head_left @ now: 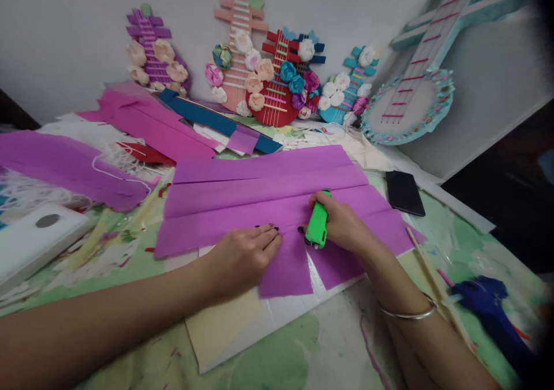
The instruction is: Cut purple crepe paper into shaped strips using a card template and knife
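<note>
- Spreading over the white board (283, 319), mid-table, is the purple sheet (225, 197), split at its near edge.
- On the sheet's near part, the left hand (246, 254) lies flat, fingers extended and close together.
- Just right of it, over the sheet, the right hand (344, 222) has its fingers wrapped round a green tool (317, 226).
- Right of the sheet: a black slab (405, 192); nearer, a blue glue gun (487, 300).
- Beyond the sheet: decorated toy instruments (240, 81).

the paper (268, 197) lies on the board (277, 321), before the ornaments (277, 90).
</note>
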A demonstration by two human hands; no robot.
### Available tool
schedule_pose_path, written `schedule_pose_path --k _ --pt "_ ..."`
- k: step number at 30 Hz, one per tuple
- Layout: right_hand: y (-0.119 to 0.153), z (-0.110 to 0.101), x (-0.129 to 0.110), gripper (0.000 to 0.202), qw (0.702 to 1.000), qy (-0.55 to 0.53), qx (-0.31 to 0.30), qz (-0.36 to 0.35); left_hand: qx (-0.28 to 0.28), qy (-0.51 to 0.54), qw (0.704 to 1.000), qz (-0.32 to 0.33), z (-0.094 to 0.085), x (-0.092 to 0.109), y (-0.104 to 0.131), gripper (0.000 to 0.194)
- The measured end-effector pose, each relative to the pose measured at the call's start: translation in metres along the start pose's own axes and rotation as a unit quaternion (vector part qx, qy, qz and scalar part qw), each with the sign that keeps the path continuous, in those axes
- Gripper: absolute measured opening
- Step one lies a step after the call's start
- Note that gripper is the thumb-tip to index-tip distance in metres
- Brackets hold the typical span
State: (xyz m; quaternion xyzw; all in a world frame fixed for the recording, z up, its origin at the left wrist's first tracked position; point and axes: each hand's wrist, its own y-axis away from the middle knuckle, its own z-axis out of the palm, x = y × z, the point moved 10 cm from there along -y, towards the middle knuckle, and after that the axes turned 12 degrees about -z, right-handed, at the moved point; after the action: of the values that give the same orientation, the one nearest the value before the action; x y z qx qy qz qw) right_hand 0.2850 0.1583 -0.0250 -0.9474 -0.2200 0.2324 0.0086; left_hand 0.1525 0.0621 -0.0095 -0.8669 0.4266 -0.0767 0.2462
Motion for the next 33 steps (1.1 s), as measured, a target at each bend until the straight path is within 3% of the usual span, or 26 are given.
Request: schedule_pose_path --k 23,28,33 --pt "0.001 0.002 0.0 0.033 1.0 0.001 -0.009 0.024 -0.017 0.07 0.996 -0.052 -0.002 -0.013 -0.003 0.041" --pt "0.001 0.002 0.001 0.03 1.0 -0.021 -0.007 -0.003 -0.01 0.073 0.996 -0.057 -0.002 -0.013 -0.003 0.044" --pt "0.003 0.0 0.004 0.042 0.996 -0.084 -0.015 -0.028 -0.005 0.059 0.997 -0.047 -0.002 -0.01 -0.003 0.046"
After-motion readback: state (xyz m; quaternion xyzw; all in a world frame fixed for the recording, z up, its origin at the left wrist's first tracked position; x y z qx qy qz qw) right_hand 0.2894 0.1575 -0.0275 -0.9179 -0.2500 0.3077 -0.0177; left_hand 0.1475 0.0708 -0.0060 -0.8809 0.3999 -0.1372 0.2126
